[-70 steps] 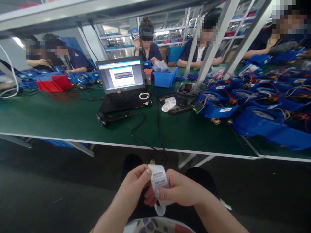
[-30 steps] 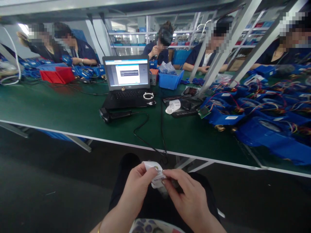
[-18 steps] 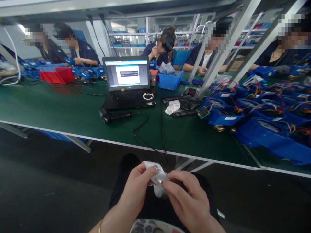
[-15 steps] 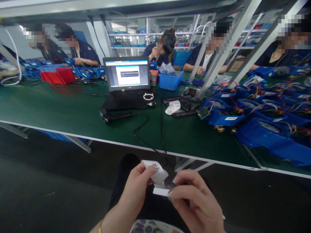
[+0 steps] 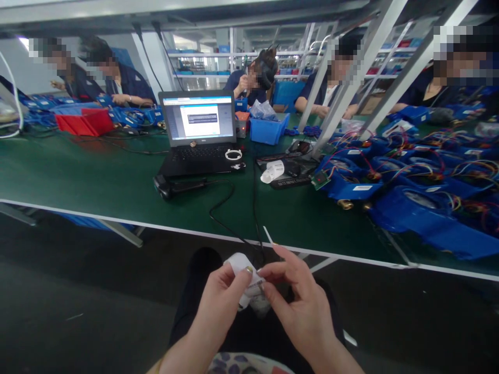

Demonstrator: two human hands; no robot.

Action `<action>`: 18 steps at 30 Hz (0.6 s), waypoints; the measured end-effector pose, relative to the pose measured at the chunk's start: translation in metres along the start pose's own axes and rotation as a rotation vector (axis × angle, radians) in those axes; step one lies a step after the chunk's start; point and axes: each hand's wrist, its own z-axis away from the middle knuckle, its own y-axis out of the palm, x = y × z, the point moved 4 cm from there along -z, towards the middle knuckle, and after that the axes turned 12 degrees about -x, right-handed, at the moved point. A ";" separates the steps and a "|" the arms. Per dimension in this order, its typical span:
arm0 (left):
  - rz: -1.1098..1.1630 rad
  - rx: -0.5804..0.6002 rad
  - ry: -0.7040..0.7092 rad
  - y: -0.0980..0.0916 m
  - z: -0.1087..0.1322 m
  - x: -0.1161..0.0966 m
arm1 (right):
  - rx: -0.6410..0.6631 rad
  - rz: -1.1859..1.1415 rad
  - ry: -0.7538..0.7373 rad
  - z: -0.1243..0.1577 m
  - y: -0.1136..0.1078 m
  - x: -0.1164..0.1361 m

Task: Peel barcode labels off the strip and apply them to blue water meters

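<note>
Over my lap at the table's front edge, my left hand (image 5: 222, 296) is closed on a curled strip of white labels (image 5: 238, 261), thumb on top. Small dark print shows on the strip by the thumb. My right hand (image 5: 300, 293) meets it from the other side, thumb and fingertips pinching the strip's printed edge. A thin white sliver (image 5: 268, 235) sticks up by the right index finger; how it is attached is hard to see. Below the fingers hangs a translucent piece, too blurred to make out.
On the green table (image 5: 128, 192) are a laptop (image 5: 198, 135), a black barcode scanner (image 5: 175, 187) with its cable and a white label roll (image 5: 273, 171). Blue meter housings (image 5: 358, 187) with loose wires crowd the right. Metal posts rise there. Several co-workers sit opposite.
My right hand has moved up and left onto the label strip. The white sliver, level between its fingers before, now points upward above the index finger. The view has shifted slightly.
</note>
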 end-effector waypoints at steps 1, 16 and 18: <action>-0.001 -0.011 -0.010 0.000 0.000 0.002 | -0.010 0.020 -0.016 0.000 0.000 0.001; 0.064 0.035 -0.018 0.004 0.003 0.005 | -0.241 -0.116 -0.008 0.000 -0.021 0.014; 0.000 0.112 0.065 0.008 0.007 0.002 | -0.193 -0.119 0.043 -0.005 -0.012 0.008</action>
